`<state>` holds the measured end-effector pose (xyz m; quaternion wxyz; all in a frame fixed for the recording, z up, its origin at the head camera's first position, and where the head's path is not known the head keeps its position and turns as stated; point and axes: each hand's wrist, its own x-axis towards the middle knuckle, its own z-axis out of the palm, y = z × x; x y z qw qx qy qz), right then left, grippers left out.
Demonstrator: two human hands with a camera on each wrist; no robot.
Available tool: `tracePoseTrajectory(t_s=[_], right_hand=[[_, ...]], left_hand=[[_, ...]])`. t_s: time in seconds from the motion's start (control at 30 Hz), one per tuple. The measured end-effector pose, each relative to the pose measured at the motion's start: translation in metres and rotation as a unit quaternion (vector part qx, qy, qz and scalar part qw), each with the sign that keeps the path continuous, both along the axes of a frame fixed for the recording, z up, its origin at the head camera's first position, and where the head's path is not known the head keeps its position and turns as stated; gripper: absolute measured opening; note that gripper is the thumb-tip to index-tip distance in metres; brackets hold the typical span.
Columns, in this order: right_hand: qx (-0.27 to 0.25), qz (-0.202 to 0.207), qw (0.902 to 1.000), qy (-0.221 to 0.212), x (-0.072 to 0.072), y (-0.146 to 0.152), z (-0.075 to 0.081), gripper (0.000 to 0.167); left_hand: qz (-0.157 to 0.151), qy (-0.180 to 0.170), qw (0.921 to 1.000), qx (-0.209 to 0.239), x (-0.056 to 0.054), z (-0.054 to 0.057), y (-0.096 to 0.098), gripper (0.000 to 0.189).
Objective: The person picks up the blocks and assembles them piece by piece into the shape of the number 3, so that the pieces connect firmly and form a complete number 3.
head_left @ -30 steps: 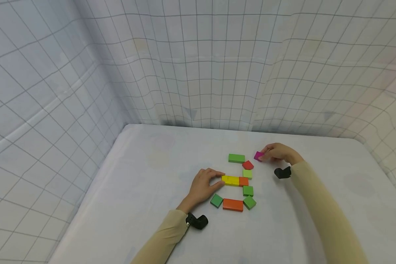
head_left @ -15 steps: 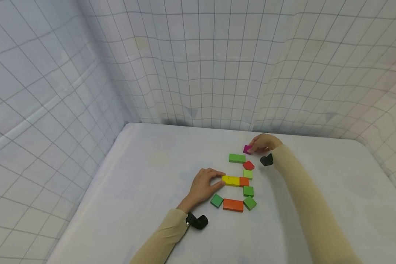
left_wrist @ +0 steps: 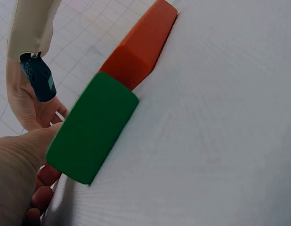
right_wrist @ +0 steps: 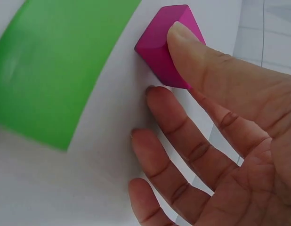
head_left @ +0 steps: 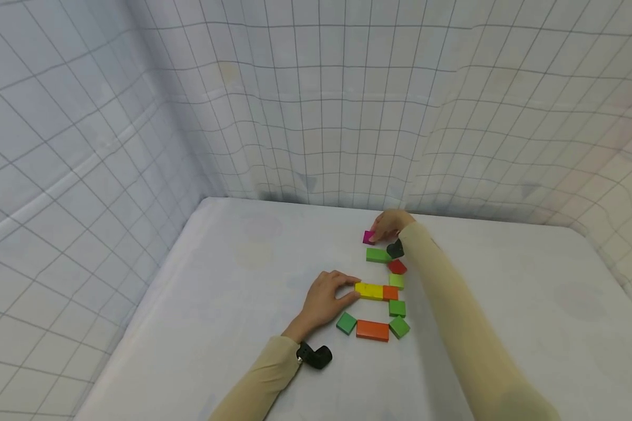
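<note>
My right hand point(head_left: 392, 224) pinches a magenta block point(right_wrist: 160, 37) between thumb and forefinger, just behind the long light-green block point(head_left: 378, 255); its other fingers are half bent. Thumb and forefinger of my left hand point(head_left: 326, 299) hold the left end of a yellow block point(head_left: 370, 291), which touches a small orange block point(head_left: 391, 293). In the left wrist view a dark-green block point(left_wrist: 92, 127) hides part of that hand, and the yellow block is out of sight.
Down the right side run a red block point(head_left: 397, 266), a lime block point(head_left: 396, 281) and green blocks point(head_left: 397, 308). A long orange-red block point(head_left: 373, 330) lies in front. A gridded white curtain point(head_left: 316, 117) hangs behind the white table point(head_left: 253, 245).
My right hand has carried the magenta block leftward, from right of the red block to behind the long light-green one. The left hand has stayed at the yellow block.
</note>
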<state>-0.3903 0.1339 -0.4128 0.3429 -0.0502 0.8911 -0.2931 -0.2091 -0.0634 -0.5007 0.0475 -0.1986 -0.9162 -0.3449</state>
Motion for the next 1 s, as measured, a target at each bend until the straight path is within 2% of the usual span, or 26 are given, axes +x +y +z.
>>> tracePoseTrajectory(t_s=[0.23,0.5,1.0], right_hand=[[-0.022,0.01,0.9996,-0.015,0.001,-0.017,-0.003,0.022],[-0.05,0.018,0.9985,-0.016,0.001,-0.016,-0.011,0.021],[-0.055,0.063,0.9963,-0.022,0.006,-0.01,-0.019,0.028]], left_hand=[[0.0,-0.006,1.0,0.003,0.0,-0.002,0.0,0.032],[-0.002,-0.004,1.0,0.001,-0.001,-0.002,0.0,0.032],[-0.001,0.003,1.0,-0.003,-0.003,-0.003,0.0,0.032]])
